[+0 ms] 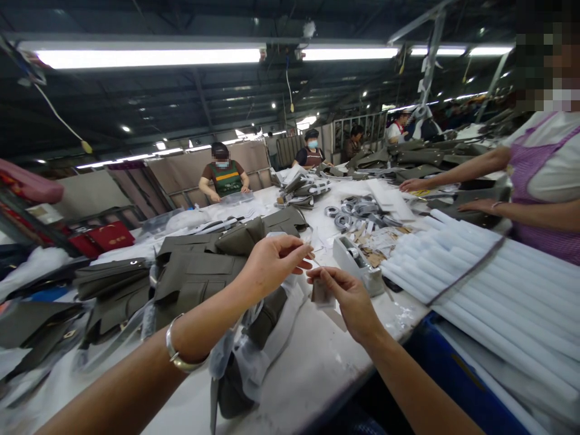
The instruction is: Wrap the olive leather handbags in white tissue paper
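My right hand [353,299] pinches a small brownish tag in a clear sleeve [322,293] above the white table. Just to its left, my left hand [274,260] has thumb and fingers pressed together; a thin pale strip shows between the two hands, but what the left fingertips hold is too small to make out. A grey tape dispenser [372,279] stands right behind my right hand. Below and behind my left hand lie olive-grey bags [194,278], some partly in clear plastic wrapping [283,329].
Bundled white foam tubes [489,290] lie at right, above a blue bin [448,368]. Tape rolls [357,208] and brown paper scraps [374,241] sit behind the dispenser. A co-worker in a purple apron [539,175] reaches in from the right; others work along the far side.
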Demonstrator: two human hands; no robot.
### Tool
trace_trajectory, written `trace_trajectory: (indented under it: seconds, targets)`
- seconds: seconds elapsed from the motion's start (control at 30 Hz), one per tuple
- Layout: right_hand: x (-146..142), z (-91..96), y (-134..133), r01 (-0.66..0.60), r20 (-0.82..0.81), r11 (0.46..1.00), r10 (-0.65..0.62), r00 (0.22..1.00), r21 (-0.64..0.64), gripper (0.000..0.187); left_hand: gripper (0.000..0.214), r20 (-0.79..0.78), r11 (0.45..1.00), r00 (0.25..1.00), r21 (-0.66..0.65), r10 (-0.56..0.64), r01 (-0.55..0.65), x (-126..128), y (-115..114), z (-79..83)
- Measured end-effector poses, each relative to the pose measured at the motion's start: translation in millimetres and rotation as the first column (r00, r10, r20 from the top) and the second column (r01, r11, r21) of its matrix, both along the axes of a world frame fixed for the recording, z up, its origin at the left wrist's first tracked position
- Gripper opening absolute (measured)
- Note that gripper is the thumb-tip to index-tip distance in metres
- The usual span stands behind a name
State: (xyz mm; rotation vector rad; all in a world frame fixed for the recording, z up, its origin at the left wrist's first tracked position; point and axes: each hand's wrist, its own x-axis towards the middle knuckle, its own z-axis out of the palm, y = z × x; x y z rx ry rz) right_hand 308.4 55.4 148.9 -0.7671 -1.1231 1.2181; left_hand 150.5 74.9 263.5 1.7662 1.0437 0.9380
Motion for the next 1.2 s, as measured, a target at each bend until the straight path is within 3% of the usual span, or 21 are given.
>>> trace_trajectory:
  seconds: [0.17, 0.33, 0.53, 0.6, 0.7, 0.77, 0.83, 0.87, 0.93, 1.0, 1.1, 1.2]
  targets:
    - [2, -10.0, 2, -0.066, -0.074, 0.997, 0.063, 0.995, -0.045, 0.033, 0.036, 0.025, 1.0, 1.0, -0.016, -0.006, 0.006, 0, 0, -3.0]
    - [3, -9.4, -1, -0.049, -0.008, 0.998, 0.049, 0.999, -0.026, 0.028, 0.037, 0.015, 1.0, 1.0, 0.018, -0.006, 0.006, -3, 0, -4.1]
    - [4, -3.7, -5, -0.044, -0.068, 0.997, 0.04, 0.997, -0.059, 0.03, 0.036, 0.122, 0.986, 0.992, -0.165, 0.026, -0.006, -18, -14, 2.0]
    - [6, -6.4, -8, -0.062, 0.002, 0.995, 0.062, 0.998, -0.078, 0.031, 0.047, 0.089, 0.99, 0.996, -0.143, 0.011, 0.002, -35, -20, 7.3]
    - [8, -17.5, -13, -0.103, 0.235, 0.989, 0.125, 0.964, -0.104, 0.033, 0.058, -0.005, 0.986, 0.986, 0.016, 0.165, -0.164, -74, -26, 5.5]
    - [4, -27.4, -17, -0.153, 0.37, 0.981, 0.187, 0.91, -0.118, 0.033, 0.055, -0.027, 0.93, 0.932, 0.094, 0.36, -0.356, -105, -27, -7.5]
    - [-6, -35.9, -22, -0.213, 0.432, 0.969, 0.248, 0.867, -0.129, 0.03, 0.048, -0.102, 0.885, 0.879, 0.08, 0.466, -0.459, -132, -30, -28.6]
    - [-13, -38.9, -24, -0.243, 0.438, 0.961, 0.278, 0.855, -0.135, 0.029, 0.045, -0.171, 0.894, 0.879, 0.031, 0.445, -0.447, -142, -32, -40.4]
    - [-30, -41.6, -26, -0.294, 0.419, 0.944, 0.329, 0.846, -0.148, 0.028, 0.042, -0.27, 0.934, 0.918, -0.129, 0.29, -0.333, -153, -39, -62.1]
    - [-48, -40.8, -28, -0.332, 0.386, 0.931, 0.366, 0.847, -0.155, 0.026, 0.039, -0.246, 0.935, 0.962, -0.296, 0.122, -0.195, -154, -46, -77.3]
    - [-72, -37.6, -28, -0.354, 0.371, 0.923, 0.386, 0.845, -0.153, 0.025, 0.037, -0.119, 0.905, 0.993, -0.419, 0.021, -0.069, -149, -51, -87.2]
    - [-88, -36.5, -28, -0.346, 0.374, 0.928, 0.372, 0.85, -0.137, 0.026, 0.035, -0.057, 0.886, 0.998, -0.463, -0.003, -0.024, -150, -48, -90.4]
